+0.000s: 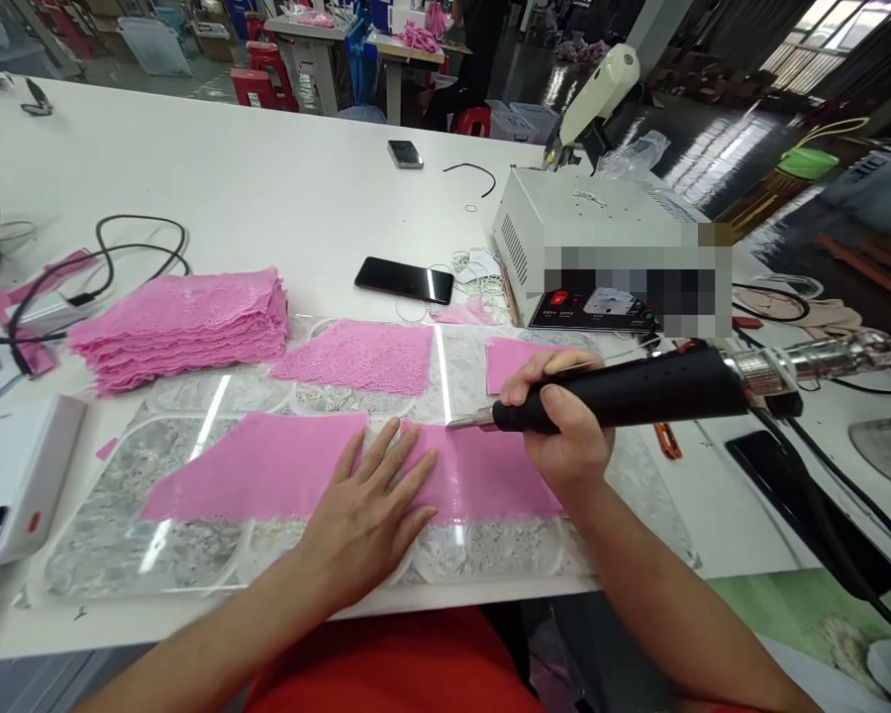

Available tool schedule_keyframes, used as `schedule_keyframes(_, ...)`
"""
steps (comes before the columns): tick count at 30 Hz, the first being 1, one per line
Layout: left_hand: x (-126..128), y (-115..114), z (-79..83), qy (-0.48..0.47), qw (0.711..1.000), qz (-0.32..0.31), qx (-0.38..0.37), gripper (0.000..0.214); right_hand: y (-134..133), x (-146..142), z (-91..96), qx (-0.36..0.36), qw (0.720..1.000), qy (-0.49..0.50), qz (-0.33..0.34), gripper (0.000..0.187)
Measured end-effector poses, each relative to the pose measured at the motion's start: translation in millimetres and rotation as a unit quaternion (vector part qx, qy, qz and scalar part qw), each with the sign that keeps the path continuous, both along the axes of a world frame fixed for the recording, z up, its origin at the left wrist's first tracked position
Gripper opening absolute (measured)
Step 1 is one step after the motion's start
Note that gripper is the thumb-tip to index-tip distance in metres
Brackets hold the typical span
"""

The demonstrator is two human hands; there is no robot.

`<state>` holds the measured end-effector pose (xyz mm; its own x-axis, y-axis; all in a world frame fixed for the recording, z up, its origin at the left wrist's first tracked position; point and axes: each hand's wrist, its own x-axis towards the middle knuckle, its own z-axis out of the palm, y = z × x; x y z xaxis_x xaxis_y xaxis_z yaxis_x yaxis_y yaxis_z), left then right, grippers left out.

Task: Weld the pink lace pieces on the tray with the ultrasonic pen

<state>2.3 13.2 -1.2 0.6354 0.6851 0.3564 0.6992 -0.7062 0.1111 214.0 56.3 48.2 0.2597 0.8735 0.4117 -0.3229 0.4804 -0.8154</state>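
My left hand (371,510) lies flat with fingers spread on a long pink lace strip (267,475) that rests on a clear plastic template (119,555). My right hand (564,426) is wrapped round the black handle of a corded hand tool (639,391). The tool's metal tip (464,423) touches the pink strip just right of my left fingertips. Two more pink pieces, a lace panel (363,356) and a small one (509,358), lie farther back on the template.
A stack of pink lace pieces (182,322) sits at the left. Behind are a black phone (405,279), a white control box (564,228), a second phone (405,153) and black cables (104,262). A white device (22,475) is at the left edge.
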Motion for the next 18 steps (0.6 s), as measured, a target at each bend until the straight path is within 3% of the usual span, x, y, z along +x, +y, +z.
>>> schedule_keyframes(6, 0.5, -0.2, -0.5, 0.003, 1.0, 0.004, 0.007, 0.04, -3.4, 21.6, 8.7, -0.009, 0.997, 0.004, -0.072, 0.009)
schedule_keyframes(18, -1.1, 1.5, 1.2, 0.035, 0.999, -0.011, 0.019, 0.042, -4.0, 20.0, 3.1, -0.014, 0.998, -0.009, -0.054, 0.008)
